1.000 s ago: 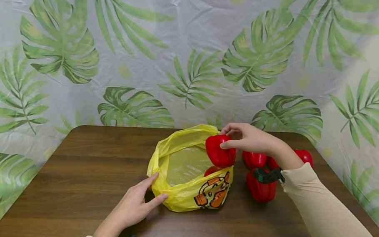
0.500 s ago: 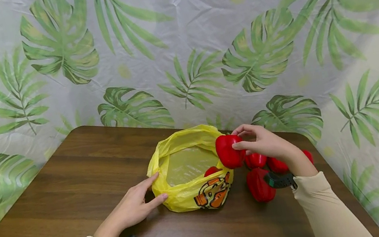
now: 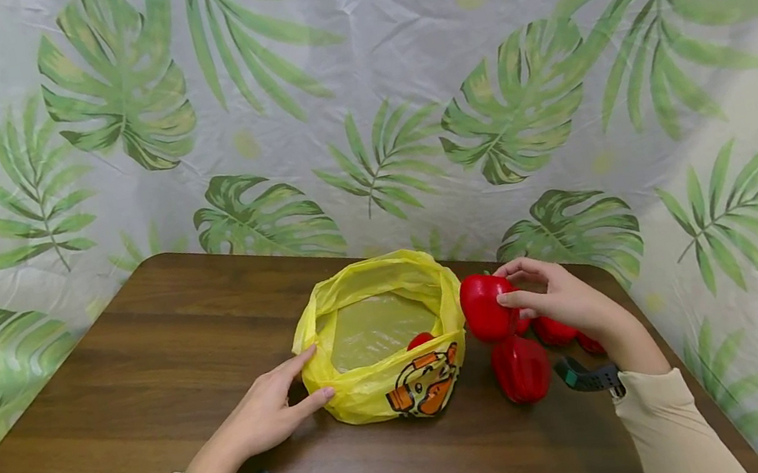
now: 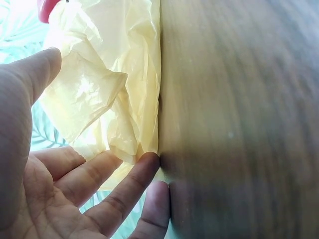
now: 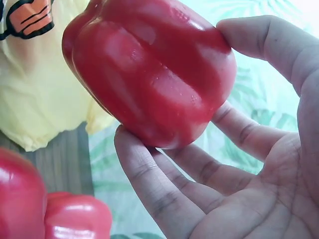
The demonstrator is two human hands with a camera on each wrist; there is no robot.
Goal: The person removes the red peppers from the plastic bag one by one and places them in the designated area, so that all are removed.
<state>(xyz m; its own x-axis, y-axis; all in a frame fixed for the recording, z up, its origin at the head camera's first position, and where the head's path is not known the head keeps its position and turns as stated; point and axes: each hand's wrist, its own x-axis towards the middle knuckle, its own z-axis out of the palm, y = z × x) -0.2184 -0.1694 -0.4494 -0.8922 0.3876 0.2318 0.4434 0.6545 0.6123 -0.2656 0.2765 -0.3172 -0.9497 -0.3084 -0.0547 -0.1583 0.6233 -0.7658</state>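
Observation:
A red bell pepper (image 5: pixel 154 74) is pinched between the thumb and fingers of my right hand (image 3: pixel 565 301), just right of the yellow plastic bag (image 3: pixel 369 395). In the right wrist view it hangs above two other peppers. The bag stands with its mouth open upward and a cartoon print on its front. Part of a red pepper (image 3: pixel 419 341) shows inside, by the right wall. My left hand (image 3: pixel 258 414) rests its fingertips and thumb against the bag's left side; its fingers are fairly straight in the left wrist view (image 4: pixel 84 184).
On the table (image 3: pixel 151 412), right of the bag, lies a red bell pepper (image 3: pixel 522 370), with more red peppers (image 3: pixel 554 331) behind it, partly hidden by my right hand. A leaf-patterned curtain (image 3: pixel 356 105) hangs behind the table's far edge.
My right hand has carried the pepper from over the bag's right rim to the right and down, outside the bag, close to the other peppers. My left hand stays at the bag.

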